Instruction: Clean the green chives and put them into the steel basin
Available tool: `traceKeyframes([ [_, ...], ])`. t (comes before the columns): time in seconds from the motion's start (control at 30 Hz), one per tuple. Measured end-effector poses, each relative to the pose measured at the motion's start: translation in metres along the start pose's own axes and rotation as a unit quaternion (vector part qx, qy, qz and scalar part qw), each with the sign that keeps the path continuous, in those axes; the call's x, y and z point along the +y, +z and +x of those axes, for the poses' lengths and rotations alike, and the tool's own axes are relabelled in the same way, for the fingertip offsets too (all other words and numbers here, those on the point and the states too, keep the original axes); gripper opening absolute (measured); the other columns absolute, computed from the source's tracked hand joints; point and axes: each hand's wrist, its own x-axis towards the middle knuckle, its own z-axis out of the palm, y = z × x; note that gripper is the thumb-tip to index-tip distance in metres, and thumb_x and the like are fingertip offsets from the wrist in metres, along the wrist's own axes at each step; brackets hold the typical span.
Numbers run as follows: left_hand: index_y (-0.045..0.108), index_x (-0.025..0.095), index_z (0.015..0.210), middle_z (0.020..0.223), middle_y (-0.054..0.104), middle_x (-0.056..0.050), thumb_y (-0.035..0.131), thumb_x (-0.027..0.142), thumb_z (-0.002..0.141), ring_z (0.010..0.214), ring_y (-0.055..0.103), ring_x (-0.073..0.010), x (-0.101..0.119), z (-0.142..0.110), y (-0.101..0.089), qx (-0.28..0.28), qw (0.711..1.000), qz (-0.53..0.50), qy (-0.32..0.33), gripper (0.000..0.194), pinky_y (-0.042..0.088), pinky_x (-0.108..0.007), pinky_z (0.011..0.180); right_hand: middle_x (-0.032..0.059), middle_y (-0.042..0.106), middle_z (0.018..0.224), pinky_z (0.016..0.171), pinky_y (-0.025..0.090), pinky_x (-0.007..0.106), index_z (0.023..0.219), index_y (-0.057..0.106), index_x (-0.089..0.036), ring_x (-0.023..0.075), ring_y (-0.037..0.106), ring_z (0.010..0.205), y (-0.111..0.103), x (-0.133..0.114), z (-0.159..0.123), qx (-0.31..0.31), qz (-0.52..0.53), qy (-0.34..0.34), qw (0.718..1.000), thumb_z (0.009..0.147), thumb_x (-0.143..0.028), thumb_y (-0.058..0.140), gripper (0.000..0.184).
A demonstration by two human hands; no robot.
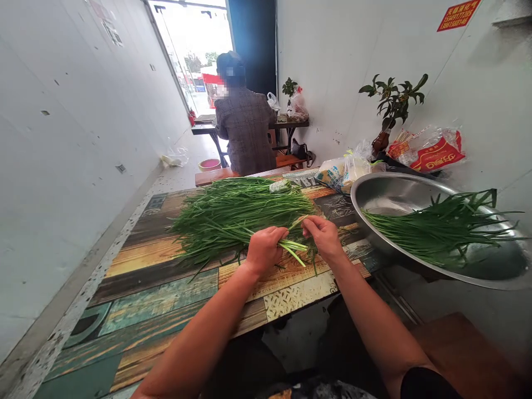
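Observation:
My left hand (265,250) is closed around a small bunch of Chinese chives (293,245), the pale stem ends sticking out to the right. Just beside those ends is my right hand (326,238), thumb and forefinger pinched together at a thin chive strand; its far end is too fine to follow. Behind both hands a large heap of green chives (236,208) lies across the wood-patterned table (166,296). More chives (436,227) rest in a wide steel basin (388,200) on the right, their leaf tips hanging over its far-right rim.
Plastic bags (347,170) and a potted plant (393,100) stand behind the basin, near a red package (438,151). Thin trimmings (338,206) are scattered by the heap. Another person (247,127) sits at a farther table, back turned. A white wall runs along the left.

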Motion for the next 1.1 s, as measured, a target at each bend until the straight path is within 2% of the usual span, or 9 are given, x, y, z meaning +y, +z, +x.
traceKeyframes([
  [0.13,0.065,0.02,0.085,0.075,0.068,-0.003,0.045,0.021,0.09,0.067,0.062,-0.0148,0.002,0.001,-0.003,-0.006,1.0,-0.004,-0.01,0.02,0.041,-0.025,0.061,0.0013,0.063,0.063,0.054,0.043,0.026,0.073,0.067,-0.018,0.0127,0.053,0.053,-0.001,0.002,0.003,0.021,-0.04,0.0,0.999,0.073,-0.045,0.061,0.027],
  [0.27,0.064,0.019,0.094,0.079,0.07,-0.004,0.044,0.025,0.092,0.071,0.063,-0.0149,0.001,0.001,-0.003,0.043,0.998,-0.015,-0.035,0.021,0.043,-0.024,0.064,0.0013,0.063,0.061,0.054,0.04,0.027,0.069,0.068,-0.017,0.0139,0.051,0.054,-0.019,0.01,0.01,0.072,-0.153,-0.019,0.985,0.071,-0.05,0.062,0.033],
  [0.33,0.062,0.02,0.107,0.082,0.07,-0.004,0.044,0.024,0.092,0.074,0.063,-0.0148,0.0,0.001,-0.003,0.082,0.995,-0.021,-0.049,0.024,0.044,-0.024,0.067,0.0005,0.057,0.054,0.053,0.035,0.028,0.056,0.063,-0.018,0.0135,0.048,0.052,-0.031,0.012,0.014,0.078,-0.261,-0.03,0.962,0.071,-0.056,0.063,0.041],
  [0.4,0.06,0.02,0.112,0.081,0.069,-0.003,0.044,0.022,0.091,0.075,0.062,-0.0149,-0.001,0.002,-0.005,0.112,0.992,-0.015,-0.057,0.026,0.045,-0.025,0.069,0.0008,0.053,0.051,0.053,0.031,0.028,0.049,0.059,-0.019,0.0134,0.045,0.051,-0.042,0.011,0.017,0.048,-0.38,-0.048,0.922,0.073,-0.061,0.06,0.049],
  [0.53,0.06,0.018,0.098,0.079,0.066,-0.005,0.045,0.021,0.091,0.076,0.057,-0.0176,-0.002,0.003,-0.011,0.175,0.982,0.015,-0.07,0.017,0.045,-0.029,0.075,0.0062,0.061,0.074,0.057,0.033,0.029,0.075,0.073,-0.02,0.0163,0.053,0.063,-0.05,0.005,0.022,0.013,-0.51,-0.126,0.851,0.086,-0.051,0.05,0.04],
  [0.7,0.056,0.019,0.086,0.083,0.063,-0.005,0.045,0.023,0.092,0.088,0.054,-0.0184,-0.004,0.003,-0.014,0.233,0.971,-0.01,-0.051,0.013,0.045,-0.031,0.082,0.0079,0.059,0.064,0.058,0.033,0.03,0.063,0.07,-0.019,0.0183,0.053,0.063,-0.037,-0.001,0.04,0.013,-0.564,-0.101,0.82,0.091,-0.051,0.043,0.05],
  [0.87,0.059,0.019,0.103,0.085,0.065,-0.005,0.044,0.02,0.093,0.077,0.058,-0.0152,-0.008,0.002,-0.014,0.222,0.975,0.028,0.004,0.018,0.043,-0.027,0.072,0.011,0.062,0.098,0.077,0.041,0.033,0.094,0.072,-0.019,0.0238,0.054,0.092,-0.027,0.007,0.066,-0.003,-0.569,-0.183,0.802,0.085,-0.027,0.059,0.018],
  [0.97,0.061,0.018,0.109,0.074,0.064,-0.003,0.048,0.02,0.091,0.067,0.057,-0.0148,-0.01,0.002,-0.015,0.225,0.969,0.102,0.013,0.022,0.04,-0.028,0.069,0.0101,0.063,0.099,0.082,0.042,0.034,0.086,0.072,-0.018,0.025,0.051,0.099,-0.028,0.008,0.069,-0.016,-0.581,-0.209,0.787,0.082,-0.021,0.062,0.012],
  [1.1,0.06,0.016,0.115,0.06,0.059,0.0,0.05,0.02,0.09,0.057,0.052,-0.0133,-0.011,0.001,-0.013,0.21,0.97,0.114,0.047,0.027,0.038,-0.027,0.062,0.0062,0.068,0.094,0.075,0.042,0.03,0.081,0.072,-0.019,0.0201,0.058,0.087,-0.036,-0.003,0.054,-0.054,-0.574,-0.22,0.787,0.085,-0.025,0.06,0.013],
])
